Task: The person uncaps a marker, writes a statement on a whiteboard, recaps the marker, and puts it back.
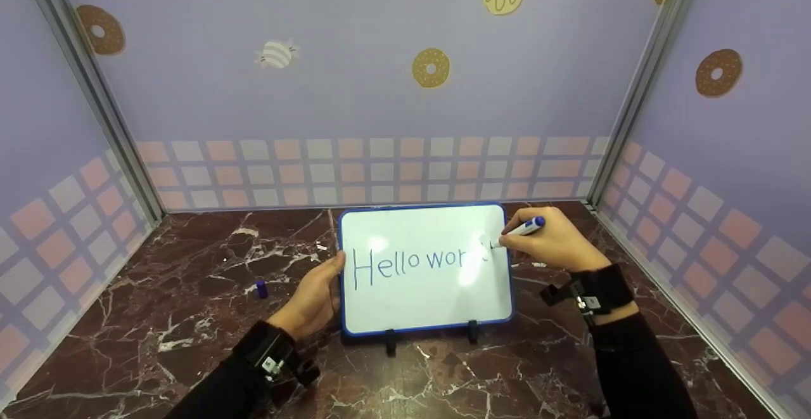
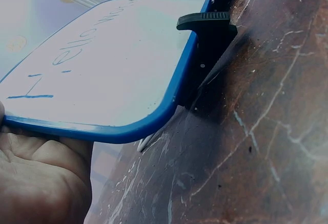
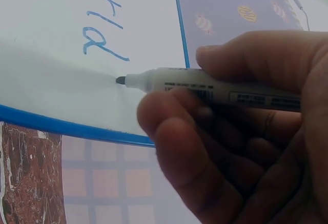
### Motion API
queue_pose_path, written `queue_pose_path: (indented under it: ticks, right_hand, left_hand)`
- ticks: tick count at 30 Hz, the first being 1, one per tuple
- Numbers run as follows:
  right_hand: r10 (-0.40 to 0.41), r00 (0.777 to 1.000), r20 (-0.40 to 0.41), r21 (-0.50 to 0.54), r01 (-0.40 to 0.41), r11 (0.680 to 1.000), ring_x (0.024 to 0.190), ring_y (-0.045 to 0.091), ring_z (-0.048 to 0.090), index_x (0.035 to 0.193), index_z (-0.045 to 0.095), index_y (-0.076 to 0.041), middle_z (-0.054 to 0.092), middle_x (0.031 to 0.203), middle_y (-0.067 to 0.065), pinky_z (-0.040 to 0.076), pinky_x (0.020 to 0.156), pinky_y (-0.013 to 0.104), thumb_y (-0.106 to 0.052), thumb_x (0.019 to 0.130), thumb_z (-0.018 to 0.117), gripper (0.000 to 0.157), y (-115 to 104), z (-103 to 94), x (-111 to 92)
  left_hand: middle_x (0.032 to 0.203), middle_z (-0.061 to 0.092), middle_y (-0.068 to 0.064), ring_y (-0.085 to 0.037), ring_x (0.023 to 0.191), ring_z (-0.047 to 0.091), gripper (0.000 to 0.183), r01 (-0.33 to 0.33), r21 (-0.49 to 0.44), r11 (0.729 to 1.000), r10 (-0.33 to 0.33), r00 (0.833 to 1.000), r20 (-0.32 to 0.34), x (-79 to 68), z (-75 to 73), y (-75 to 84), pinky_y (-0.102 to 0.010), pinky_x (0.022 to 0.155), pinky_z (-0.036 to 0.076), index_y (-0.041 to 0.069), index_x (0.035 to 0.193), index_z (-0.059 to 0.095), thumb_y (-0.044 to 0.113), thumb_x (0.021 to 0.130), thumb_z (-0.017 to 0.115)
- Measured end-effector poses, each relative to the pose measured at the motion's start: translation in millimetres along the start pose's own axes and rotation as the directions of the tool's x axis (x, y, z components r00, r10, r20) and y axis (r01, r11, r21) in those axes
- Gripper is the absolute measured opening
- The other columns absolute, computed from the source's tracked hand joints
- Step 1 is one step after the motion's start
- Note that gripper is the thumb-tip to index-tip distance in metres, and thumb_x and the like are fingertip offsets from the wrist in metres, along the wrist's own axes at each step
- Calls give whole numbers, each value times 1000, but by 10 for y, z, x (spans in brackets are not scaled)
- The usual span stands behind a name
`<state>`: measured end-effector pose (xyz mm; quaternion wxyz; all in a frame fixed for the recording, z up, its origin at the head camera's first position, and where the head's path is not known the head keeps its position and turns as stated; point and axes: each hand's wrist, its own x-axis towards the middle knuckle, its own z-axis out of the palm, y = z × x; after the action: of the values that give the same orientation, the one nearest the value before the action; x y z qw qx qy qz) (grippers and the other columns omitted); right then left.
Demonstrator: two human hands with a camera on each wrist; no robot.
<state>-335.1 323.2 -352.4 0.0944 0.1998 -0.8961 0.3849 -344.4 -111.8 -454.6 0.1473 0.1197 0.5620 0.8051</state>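
Observation:
A small whiteboard (image 1: 418, 302) with a blue frame stands tilted back on the table, carrying "Hello world" in blue handwriting. My left hand (image 1: 313, 298) grips its left edge, with the thumb at the frame and the palm behind it in the left wrist view. At the board's right side my right hand (image 1: 561, 238) pinches a white whiteboard marker (image 3: 225, 88) between thumb and fingers. The dark marker tip (image 3: 121, 80) is close to the board, just past the letter d. Two black stand feet (image 2: 207, 24) hold the lower edge.
A blue marker cap (image 1: 261, 289) lies on the dark marbled table (image 1: 190, 343), left of my left hand. Purple walls (image 1: 380, 108) with doughnut and checker prints enclose the table at the back and both sides.

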Motion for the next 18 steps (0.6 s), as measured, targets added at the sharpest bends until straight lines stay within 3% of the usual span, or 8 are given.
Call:
queue_pose_path:
  ticks: [7,18]
  right_hand:
    - [12,999,33,13,-12,1000,62,36,69,100,83,-8,73,74,4,54,51,29,-17,99,84,9,6,-3,2]
    - [18,998,53,15,-19,1000,57,23,63,100,83,-8,72,72,4,53,50,27,-17,99,84,9,7,-11,-3]
  left_hand:
    - [130,78,-9,-23,115,76,57,5,14,1000,-5,1000,-8,-2,2,6,-43,97,65,-3,157,48,42,123,42]
    - [129,77,-8,-22,116,75,58,-2,3,1000,2,1000,6,-18,5,13,-43,98,65,-4,158,46,42,123,40]
